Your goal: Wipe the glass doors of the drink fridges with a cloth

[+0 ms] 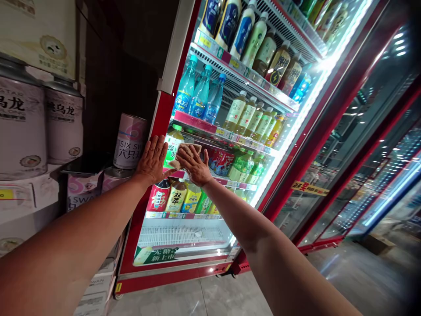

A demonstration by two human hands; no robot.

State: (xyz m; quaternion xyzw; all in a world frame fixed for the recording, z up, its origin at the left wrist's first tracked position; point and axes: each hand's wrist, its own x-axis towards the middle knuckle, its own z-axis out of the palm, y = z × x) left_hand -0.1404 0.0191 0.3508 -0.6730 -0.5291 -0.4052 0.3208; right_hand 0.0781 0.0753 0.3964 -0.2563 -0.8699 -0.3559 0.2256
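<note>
Item: tall drinks refrigerator with red metal frame and clear glass front [164,107], lit by a white strip along the right side; several shelves are filled with bottled drinks. Item: large pale lilac metal can with grey shoulders [21,118], set on white cartons at left. Item: smaller lilac cylindrical can [130,142] (marked "SIX"), placed just beside the frame. Item: three blue-capped, translucent blue plastic bottles [200,94], shelved above the hands. Item: green-capped bottle with green label [171,144], seen behind the glass between the hands. Item: left hand [153,163], laid flat on the red frame, fingers extended upward, nothing grasped. Item: right hand [194,166], unclenched, its fingers spread over a brown fabric cloth [175,165], which is pressed against the glass.
</note>
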